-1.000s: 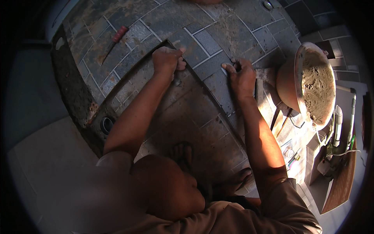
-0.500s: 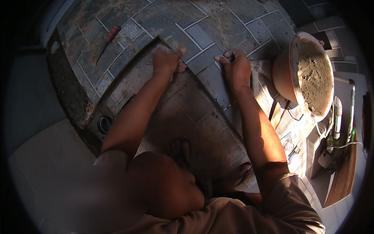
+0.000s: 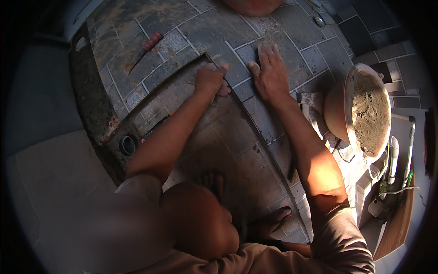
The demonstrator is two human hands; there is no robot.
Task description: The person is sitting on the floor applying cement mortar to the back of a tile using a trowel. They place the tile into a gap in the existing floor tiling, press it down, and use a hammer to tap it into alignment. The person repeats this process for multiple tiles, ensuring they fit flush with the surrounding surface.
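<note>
My left hand [image 3: 211, 83] is closed at the far corner of a large brown, dirt-stained panel with a raised dark edge [image 3: 250, 113]. A thin sliver pokes out beside its fingers, but what they hold is hidden. My right hand [image 3: 271, 75] lies flat on the grey paving tiles [image 3: 250, 55], fingers stretched forward and thumb apart, just right of the panel's edge. Past the left hand, a red-handled tool [image 3: 152, 41] with a narrow dark blade rests on the tiles.
To the right, a bowl [image 3: 335, 112] holds wet grey mortar [image 3: 368, 116]. Left are a round pipe opening [image 3: 127, 145] and a rough trench [image 3: 91, 96]. White pipes [image 3: 393, 160] and a wooden board [image 3: 396, 226] are at the right edge. A reddish rounded object [image 3: 254, 5] shows at the top.
My right hand has gone from curled fingers to flat and stretched out, reaching slightly farther. The left hand keeps its place at the panel's corner. The whole view has shifted; the reddish object has appeared.
</note>
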